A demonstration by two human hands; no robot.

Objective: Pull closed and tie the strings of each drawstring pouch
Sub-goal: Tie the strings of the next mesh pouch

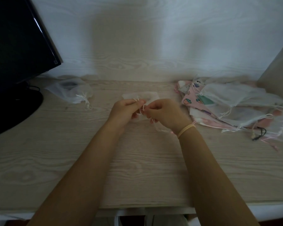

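A sheer white drawstring pouch lies at the middle of the pale wooden desk, its far part showing beyond my fingers. My left hand pinches its white strings from the left. My right hand pinches the same strings from the right, fingertips almost touching the left ones. A short string end hangs below my right fingers. A second sheer pouch with its strings knotted lies to the left. At the right sits a heap of pouches, sheer white ones over pink printed ones.
A black monitor on a round black base fills the left corner. A beige panel stands at the far right. A black cord lies by the heap. The desk's front edge runs below my forearms.
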